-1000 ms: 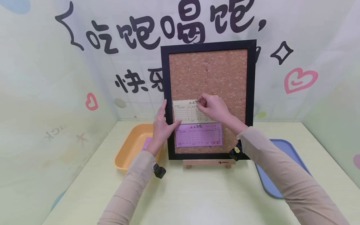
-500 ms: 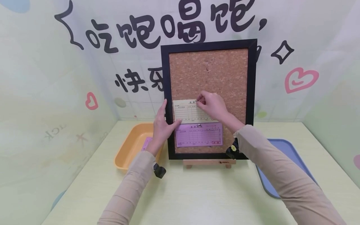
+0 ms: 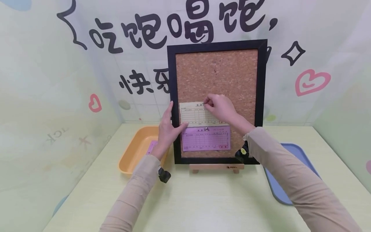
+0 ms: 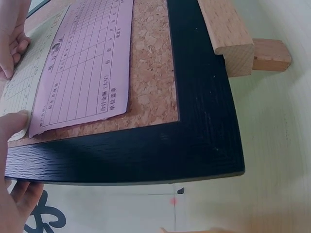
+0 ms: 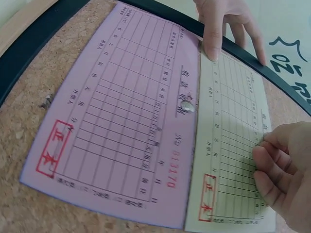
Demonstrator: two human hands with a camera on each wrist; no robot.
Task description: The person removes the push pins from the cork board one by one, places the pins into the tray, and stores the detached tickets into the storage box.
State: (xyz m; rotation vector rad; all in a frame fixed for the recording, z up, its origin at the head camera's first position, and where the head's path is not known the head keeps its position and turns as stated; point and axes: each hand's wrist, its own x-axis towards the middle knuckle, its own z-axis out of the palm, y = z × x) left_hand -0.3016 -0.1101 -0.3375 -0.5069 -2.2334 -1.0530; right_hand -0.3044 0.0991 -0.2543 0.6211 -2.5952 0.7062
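A black-framed corkboard (image 3: 217, 75) leans upright on a small wooden easel (image 3: 215, 167). My left hand (image 3: 168, 130) grips its left edge, thumb pressing the lower left corner of a pale yellow receipt slip (image 3: 189, 115) and fingers behind the frame. At that slip's top middle, my right hand (image 3: 222, 107) pinches a small pushpin, mostly hidden by the fingertips. Directly below, a purple receipt slip (image 3: 205, 140) hangs from a clear pushpin (image 5: 187, 106) at its top edge. In the right wrist view, the two slips lie edge to edge.
An orange tray (image 3: 127, 154) with a purple slip (image 3: 151, 146) in it stands left of the board, partly behind my left arm. On the right lies a blue tray (image 3: 278, 190), partly under my right forearm. A printed wall (image 3: 139, 106) rises behind the board.
My right hand shifts slightly at the yellow slip's top edge and the fingertips now cover the pin more. The left hand keeps its place on the frame.
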